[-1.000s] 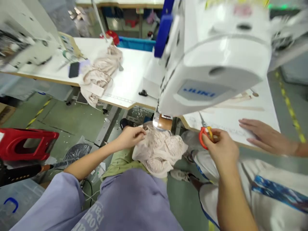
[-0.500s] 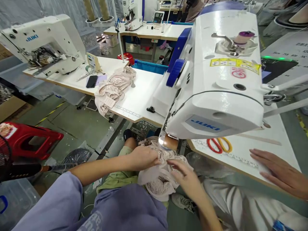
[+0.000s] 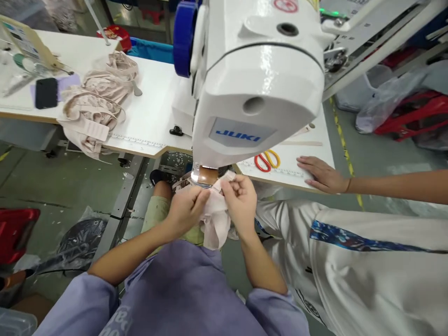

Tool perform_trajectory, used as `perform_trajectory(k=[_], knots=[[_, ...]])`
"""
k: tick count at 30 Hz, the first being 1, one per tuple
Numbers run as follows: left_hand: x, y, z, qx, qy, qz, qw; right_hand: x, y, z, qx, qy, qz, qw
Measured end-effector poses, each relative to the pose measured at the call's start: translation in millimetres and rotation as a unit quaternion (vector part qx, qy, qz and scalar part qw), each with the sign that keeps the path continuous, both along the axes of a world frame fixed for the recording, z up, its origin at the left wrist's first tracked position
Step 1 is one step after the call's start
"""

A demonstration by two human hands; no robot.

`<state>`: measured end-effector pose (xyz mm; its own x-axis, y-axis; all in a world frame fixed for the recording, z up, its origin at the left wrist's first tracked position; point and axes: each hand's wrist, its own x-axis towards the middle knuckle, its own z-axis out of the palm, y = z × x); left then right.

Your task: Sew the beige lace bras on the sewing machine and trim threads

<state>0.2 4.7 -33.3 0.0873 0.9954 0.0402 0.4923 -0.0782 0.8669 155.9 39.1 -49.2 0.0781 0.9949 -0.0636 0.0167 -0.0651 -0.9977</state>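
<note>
Both of my hands pinch a pale pink fabric garment [image 3: 215, 224] above my lap, just in front of the sewing machine [image 3: 255, 107]. My left hand [image 3: 187, 207] is closed on the cloth's left part. A folded edge of the same cloth sticks up out of the closed fingers of my right hand [image 3: 241, 200]. The garment's lower part hangs down between my wrists. The machine's head is directly beyond my hands and hides its needle area.
Red- and yellow-handled scissors [image 3: 267, 161] lie on the right tabletop. A co-worker's hand [image 3: 324, 175] rests by its edge. On the left tabletop are a heap of pink garments [image 3: 94, 102] and a black phone [image 3: 46, 93]. The co-worker's pale clothing [image 3: 350, 270] is close on my right.
My right hand has gone from open fingers to gripping the garment. The cloth is raised and drawn out between both hands. The view has tilted down and turned right.
</note>
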Motion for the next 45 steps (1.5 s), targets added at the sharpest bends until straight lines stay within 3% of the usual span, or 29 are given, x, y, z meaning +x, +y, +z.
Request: perform_trajectory(k=[3,6,9,18,28,45], knots=[[-13,6,-5.3,0.092,0.099,0.008,0.991,5,31,0.3,0.024,-0.05,0.02,0.998],[-21,13,-9.0,0.201,0.185,-0.024,0.962,7,55,-1.8,0.044,-0.103,0.063,0.992],[-23,21,-8.4,0.244,0.249,-0.019,0.937,6,71,-1.1,0.08,-0.161,0.097,0.979],[-25,30,-0.1,0.255,0.296,-0.014,0.921,5,95,-5.2,0.142,-0.268,0.138,0.943],[-25,31,-1.9,0.269,0.298,-0.018,0.916,7,96,-11.8,0.153,-0.262,0.138,0.943],[-24,31,3.2,0.266,0.318,-0.021,0.91,8,97,-7.6,0.126,-0.267,0.141,0.945]])
